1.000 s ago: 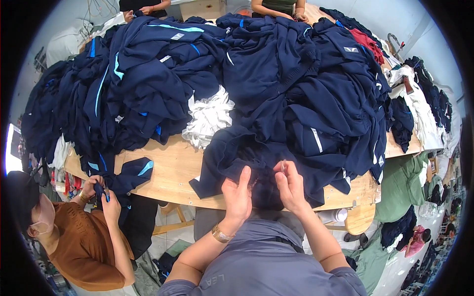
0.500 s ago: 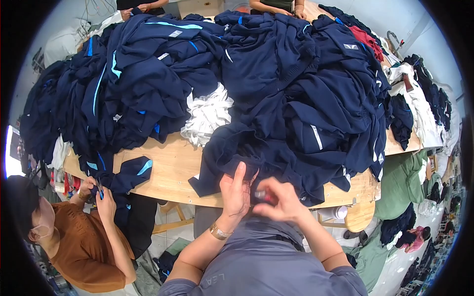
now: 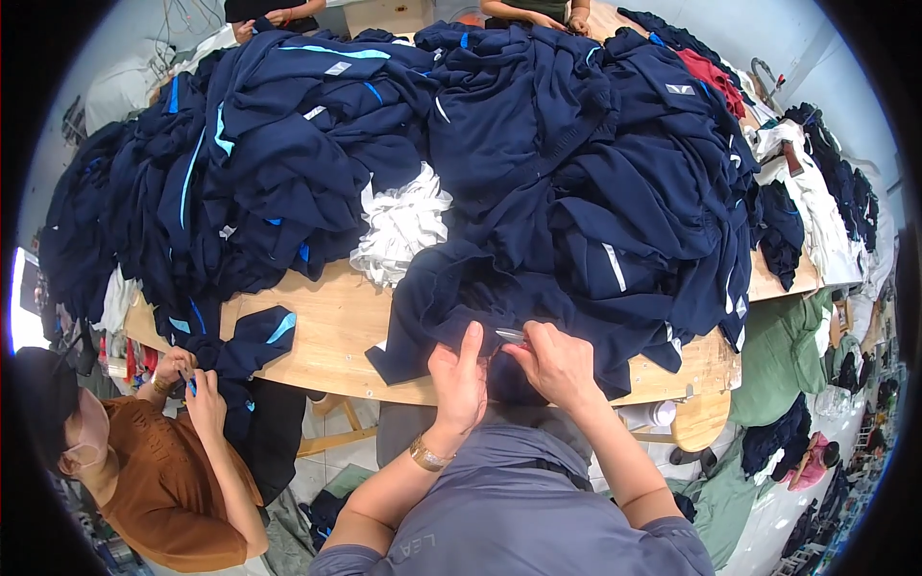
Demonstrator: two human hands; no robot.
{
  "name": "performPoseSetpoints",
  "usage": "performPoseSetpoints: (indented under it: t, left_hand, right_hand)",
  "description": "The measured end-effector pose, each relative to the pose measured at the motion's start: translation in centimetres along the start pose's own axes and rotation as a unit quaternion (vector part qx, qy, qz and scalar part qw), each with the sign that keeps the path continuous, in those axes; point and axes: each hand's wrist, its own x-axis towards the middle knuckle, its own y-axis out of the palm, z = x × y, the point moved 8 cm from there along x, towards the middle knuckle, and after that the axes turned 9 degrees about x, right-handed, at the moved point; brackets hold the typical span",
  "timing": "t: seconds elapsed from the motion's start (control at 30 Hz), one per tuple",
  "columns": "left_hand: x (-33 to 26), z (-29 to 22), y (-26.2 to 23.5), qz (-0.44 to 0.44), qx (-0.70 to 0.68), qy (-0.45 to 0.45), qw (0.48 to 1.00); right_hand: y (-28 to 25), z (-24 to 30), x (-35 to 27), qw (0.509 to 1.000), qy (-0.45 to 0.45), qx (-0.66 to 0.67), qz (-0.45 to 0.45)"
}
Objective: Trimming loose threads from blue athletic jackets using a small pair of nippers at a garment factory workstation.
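At the near edge of the table lies a navy garment (image 3: 432, 293) with a gathered, elastic-looking opening facing me. My left hand (image 3: 459, 379) grips the near edge of this garment, thumb pointing up. My right hand (image 3: 559, 365) is closed around small thread snips (image 3: 510, 335). Their silver blades point left, against the navy cloth and close to my left thumb. My fingers cover the handle. A bundle of white strips (image 3: 403, 226) lies just beyond the garment.
Heaped navy garments (image 3: 288, 144) with blue and white trim cover most of the wooden table (image 3: 322, 336). At my left a co-worker (image 3: 163, 470) trims a navy piece with a blue-handled tool. Two people stand across the table. A white container (image 3: 661, 414) sits below the table's edge at right.
My right hand has turned and moved slightly up and right, bringing the snips' blades to the cloth beside my left thumb. My left hand keeps its hold on the garment.
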Motion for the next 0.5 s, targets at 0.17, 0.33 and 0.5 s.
performPoseSetpoints:
  t: [0.17, 0.33, 0.5]
  left_hand:
    - [-0.2, -0.5, 0.6, -0.005, 0.007, 0.021, 1.000]
    - [-0.2, -0.4, 0.4, 0.013, 0.002, 0.041, 0.999]
    - [-0.1, -0.4, 1.0, -0.008, -0.009, 0.009, 1.000]
  right_hand:
    - [0.0, 0.1, 0.2, 1.000, -0.015, -0.018, 0.009]
    - [-0.2, -0.8, 0.1, 0.996, 0.029, 0.082, -0.013]
    - [0.4, -2.1, -0.8, 0.918, 0.134, 0.358, -0.102]
